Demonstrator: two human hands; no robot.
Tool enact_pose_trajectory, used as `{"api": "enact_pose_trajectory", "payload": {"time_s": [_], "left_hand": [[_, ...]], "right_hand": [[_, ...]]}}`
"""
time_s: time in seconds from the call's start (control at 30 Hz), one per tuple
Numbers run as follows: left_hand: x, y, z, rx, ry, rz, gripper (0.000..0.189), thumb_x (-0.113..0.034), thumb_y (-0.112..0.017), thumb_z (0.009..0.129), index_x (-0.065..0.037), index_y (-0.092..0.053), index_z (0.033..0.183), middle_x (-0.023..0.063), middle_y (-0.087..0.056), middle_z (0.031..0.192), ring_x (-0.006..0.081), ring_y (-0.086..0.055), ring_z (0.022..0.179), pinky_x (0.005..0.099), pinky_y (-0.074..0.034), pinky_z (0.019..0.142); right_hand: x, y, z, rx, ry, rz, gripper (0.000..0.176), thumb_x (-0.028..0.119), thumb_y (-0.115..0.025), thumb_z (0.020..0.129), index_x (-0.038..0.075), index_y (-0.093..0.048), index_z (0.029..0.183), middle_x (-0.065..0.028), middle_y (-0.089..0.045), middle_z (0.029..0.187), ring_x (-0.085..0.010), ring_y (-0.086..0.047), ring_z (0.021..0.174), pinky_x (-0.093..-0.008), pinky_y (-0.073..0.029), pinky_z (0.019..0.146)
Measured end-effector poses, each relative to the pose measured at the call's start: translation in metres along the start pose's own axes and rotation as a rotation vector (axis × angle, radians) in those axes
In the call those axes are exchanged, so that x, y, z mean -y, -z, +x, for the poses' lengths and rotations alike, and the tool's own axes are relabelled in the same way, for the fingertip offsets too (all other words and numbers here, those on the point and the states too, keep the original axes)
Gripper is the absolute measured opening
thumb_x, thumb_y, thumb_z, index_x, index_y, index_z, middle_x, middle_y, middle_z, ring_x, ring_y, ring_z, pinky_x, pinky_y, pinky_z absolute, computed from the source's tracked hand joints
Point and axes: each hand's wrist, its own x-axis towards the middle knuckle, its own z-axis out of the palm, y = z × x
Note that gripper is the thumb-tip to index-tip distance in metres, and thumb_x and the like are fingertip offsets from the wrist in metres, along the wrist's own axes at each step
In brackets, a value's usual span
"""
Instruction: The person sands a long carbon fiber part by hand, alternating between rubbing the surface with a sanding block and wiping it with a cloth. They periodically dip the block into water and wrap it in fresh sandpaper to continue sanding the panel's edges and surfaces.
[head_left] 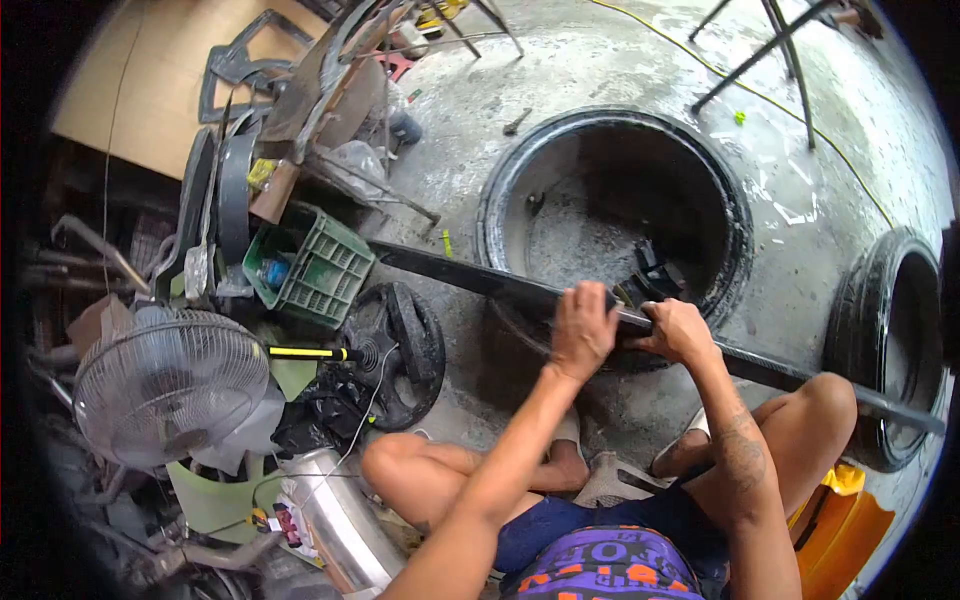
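A long, flat black strip [470, 273] runs slantwise in front of me, across the near side of a large black tire [492, 190] lying on the floor. My left hand [583, 328] rests on the strip with its fingers stretched out over it. Just to the right, my right hand [680, 330] is closed around the strip, its thumb on top. A small shiny edge shows between the hands; what it is I cannot make out. Black scraps [655, 272] lie inside the tire. The strip's right end passes over my right knee.
Another tire [865, 340] stands at the right. To the left are a green crate [325, 270], a black wheel-like piece [415, 350], a fan [170, 385] and a metal cylinder [345, 520]. An orange container [845, 530] is by my right leg. Metal legs [760, 60] stand behind.
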Motion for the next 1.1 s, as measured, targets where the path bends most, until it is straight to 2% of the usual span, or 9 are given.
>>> {"api": "enact_pose_trajectory", "payload": {"time_s": [0.23, 0.3, 0.4, 0.63, 0.7, 0.77, 0.87, 1.0, 1.1], "left_hand": [[0.168, 0.049, 0.040, -0.379, 0.327, 0.247, 0.025, -0.024, -0.057, 0.098, 0.001, -0.056, 0.101, 0.0221, -0.055, 0.099, 0.0418, -0.052, 0.096, 0.0526, -0.041, 0.085], [0.106, 0.040, 0.038, -0.154, 0.448, 0.037, 0.031, -0.030, -0.059, 0.097, 0.001, -0.056, 0.101, 0.0233, -0.055, 0.099, 0.0416, -0.054, 0.096, 0.0531, -0.042, 0.085], [0.034, 0.017, 0.013, -0.200, 0.055, -0.020, 0.026, -0.027, -0.062, 0.092, -0.001, -0.060, 0.088, 0.0208, -0.057, 0.083, 0.0405, -0.056, 0.085, 0.0513, -0.042, 0.078], [0.265, 0.083, 0.040, -0.272, 0.327, 0.292, 0.028, -0.027, -0.055, 0.099, 0.001, -0.057, 0.097, 0.0211, -0.056, 0.104, 0.0401, -0.053, 0.100, 0.0520, -0.039, 0.092], [0.246, 0.070, 0.046, -0.360, 0.395, 0.308, 0.032, -0.032, -0.056, 0.099, 0.000, -0.058, 0.102, 0.0202, -0.056, 0.103, 0.0420, -0.052, 0.094, 0.0519, -0.041, 0.089], [0.170, 0.049, 0.045, -0.043, 0.445, 0.088, 0.029, -0.031, -0.057, 0.097, -0.002, -0.060, 0.100, 0.0201, -0.057, 0.099, 0.0408, -0.053, 0.093, 0.0514, -0.042, 0.086], [0.085, 0.034, 0.035, -0.211, 0.146, 0.020, 0.025, -0.027, -0.061, 0.093, -0.002, -0.061, 0.092, 0.0210, -0.058, 0.091, 0.0403, -0.054, 0.088, 0.0520, -0.043, 0.080], [0.199, 0.067, 0.047, -0.224, 0.197, 0.117, 0.019, -0.019, -0.066, 0.087, -0.003, -0.059, 0.081, 0.0221, -0.057, 0.086, 0.0414, -0.054, 0.083, 0.0527, -0.041, 0.073], [0.306, 0.094, 0.047, -0.234, 0.285, 0.337, 0.028, -0.027, -0.062, 0.095, 0.000, -0.059, 0.099, 0.0200, -0.057, 0.101, 0.0392, -0.053, 0.093, 0.0515, -0.041, 0.090]], "right_hand": [[0.010, 0.011, -0.001, 0.022, -0.039, -0.003, 0.054, 0.047, -0.083, 0.071, 0.007, -0.073, 0.105, -0.0189, -0.071, 0.087, -0.0377, -0.070, 0.086, -0.0464, -0.055, 0.078], [0.008, 0.009, -0.002, 0.010, -0.017, -0.039, 0.055, 0.049, -0.083, 0.071, 0.008, -0.073, 0.106, -0.0193, -0.071, 0.088, -0.0373, -0.070, 0.086, -0.0461, -0.055, 0.079], [0.010, 0.012, -0.002, 0.014, -0.019, 0.015, 0.057, 0.051, -0.082, 0.071, 0.008, -0.074, 0.107, -0.0193, -0.072, 0.090, -0.0372, -0.070, 0.085, -0.0462, -0.056, 0.079], [0.011, 0.008, -0.001, -0.051, -0.013, -0.002, 0.052, 0.047, -0.084, 0.070, 0.009, -0.075, 0.105, -0.0184, -0.071, 0.088, -0.0371, -0.070, 0.084, -0.0450, -0.056, 0.079], [0.011, 0.007, -0.003, -0.054, -0.019, -0.007, 0.052, 0.046, -0.085, 0.070, 0.010, -0.075, 0.106, -0.0183, -0.071, 0.088, -0.0370, -0.070, 0.084, -0.0448, -0.056, 0.079], [0.011, 0.010, 0.002, -0.062, -0.022, -0.012, 0.052, 0.045, -0.085, 0.070, 0.010, -0.075, 0.107, -0.0182, -0.072, 0.089, -0.0368, -0.070, 0.084, -0.0446, -0.056, 0.079], [0.017, 0.013, -0.004, -0.024, -0.067, 0.018, 0.054, 0.045, -0.085, 0.069, 0.010, -0.074, 0.109, -0.0188, -0.071, 0.087, -0.0361, -0.070, 0.085, -0.0442, -0.056, 0.080], [0.010, 0.007, -0.005, -0.056, -0.047, -0.014, 0.056, 0.046, -0.085, 0.069, 0.010, -0.074, 0.110, -0.0191, -0.071, 0.088, -0.0361, -0.069, 0.085, -0.0443, -0.056, 0.079], [0.011, 0.009, -0.002, -0.056, -0.034, -0.020, 0.057, 0.047, -0.085, 0.070, 0.009, -0.073, 0.111, -0.0190, -0.070, 0.091, -0.0365, -0.068, 0.085, -0.0445, -0.055, 0.078]]}}
